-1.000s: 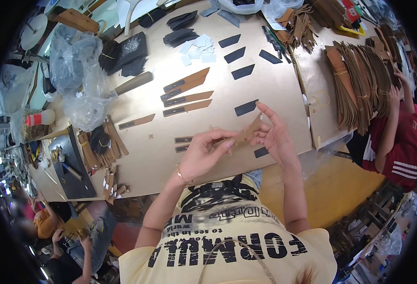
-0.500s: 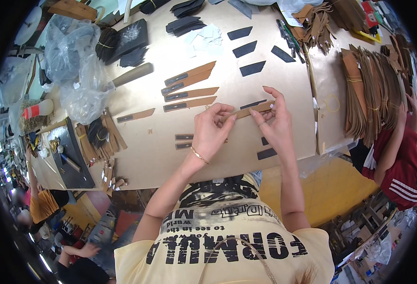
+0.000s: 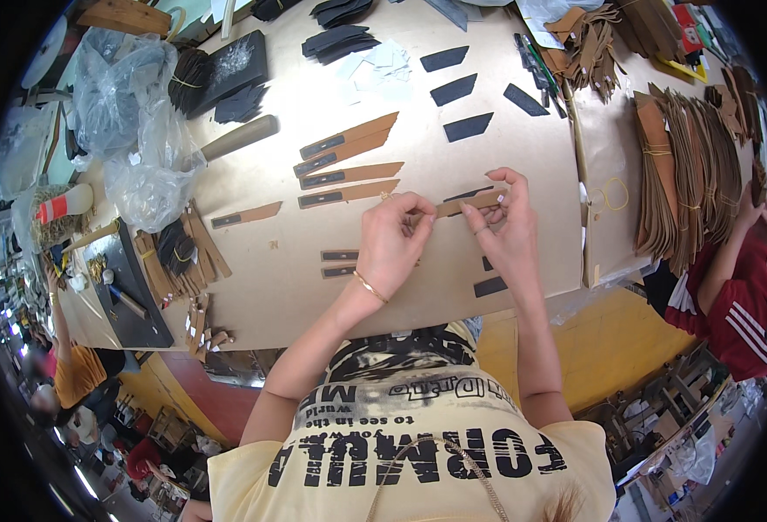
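Observation:
Between my two hands a narrow brown leather strip (image 3: 455,207) is held up over the table. My left hand (image 3: 394,237) pinches its left end between thumb and fingers. With thumb and fingers my right hand (image 3: 503,228) grips the right end, its index finger raised and curved. Just behind the strip lies a black piece (image 3: 470,193), partly covered. Left of my hands, several tan leather strips with dark patches (image 3: 349,178) lie in a slanted group. Two more patched strips (image 3: 338,264) sit beside my left wrist, and a black piece (image 3: 490,286) is by my right wrist.
Black slanted pieces (image 3: 455,90) lie at the back. White paper bits (image 3: 375,72) are piled near a black stack. Plastic bags (image 3: 123,96) and a wooden-looking bar (image 3: 243,137) stand left. Bundled brown strips (image 3: 683,178) fill the right, near a co-worker in red (image 3: 740,304).
Both hands keep hold of the leather strip, with only small finger shifts. The person at lower left has mostly moved out of view.

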Demonstrator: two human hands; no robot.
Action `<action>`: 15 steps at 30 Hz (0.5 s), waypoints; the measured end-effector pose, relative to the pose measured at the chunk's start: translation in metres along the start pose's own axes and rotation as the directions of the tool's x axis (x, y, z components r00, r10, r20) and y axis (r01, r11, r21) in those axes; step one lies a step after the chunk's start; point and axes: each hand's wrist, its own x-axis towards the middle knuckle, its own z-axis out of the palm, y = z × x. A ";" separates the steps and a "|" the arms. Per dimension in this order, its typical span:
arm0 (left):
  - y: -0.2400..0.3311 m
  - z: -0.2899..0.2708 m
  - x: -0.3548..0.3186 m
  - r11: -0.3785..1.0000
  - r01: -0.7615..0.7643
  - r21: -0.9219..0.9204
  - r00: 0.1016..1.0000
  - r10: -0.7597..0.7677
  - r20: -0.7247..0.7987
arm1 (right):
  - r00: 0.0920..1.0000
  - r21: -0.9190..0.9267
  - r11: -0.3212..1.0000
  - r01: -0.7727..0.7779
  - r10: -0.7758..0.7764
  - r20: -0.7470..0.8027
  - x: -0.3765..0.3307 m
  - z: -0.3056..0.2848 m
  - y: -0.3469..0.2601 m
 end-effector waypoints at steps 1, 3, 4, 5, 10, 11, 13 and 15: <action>-0.001 0.000 0.000 1.000 -0.019 0.012 1.000 0.019 -0.002 | 1.000 -0.020 1.000 0.004 -0.004 -0.001 0.000 0.000 0.000; -0.002 0.001 -0.001 0.996 -0.060 0.062 0.998 0.061 -0.002 | 1.000 -0.042 0.999 0.007 -0.007 -0.005 0.000 -0.001 0.001; -0.002 0.001 -0.001 0.991 -0.098 0.088 0.995 0.099 -0.006 | 1.000 -0.055 0.998 -0.005 0.004 -0.009 0.000 0.000 0.001; -0.002 0.002 -0.002 0.988 -0.114 0.109 0.993 0.115 -0.003 | 0.999 -0.040 0.999 0.028 -0.028 -0.018 0.000 0.000 0.002; 0.003 0.010 -0.009 0.883 -0.257 0.392 0.965 0.255 0.057 | 0.999 -0.020 0.999 0.050 -0.050 -0.020 -0.001 0.000 0.004; 0.005 0.012 -0.010 0.872 -0.251 0.421 0.967 0.243 0.073 | 1.000 -0.013 1.000 0.012 -0.012 -0.026 -0.001 -0.002 0.005; 0.007 0.015 -0.011 0.844 -0.250 0.475 0.968 0.230 0.101 | 0.999 0.012 0.999 -0.031 0.032 -0.028 0.003 -0.010 0.007; 0.009 0.015 -0.012 0.843 -0.241 0.482 0.970 0.218 0.104 | 0.999 0.080 0.997 -0.008 0.011 -0.047 0.007 -0.018 0.010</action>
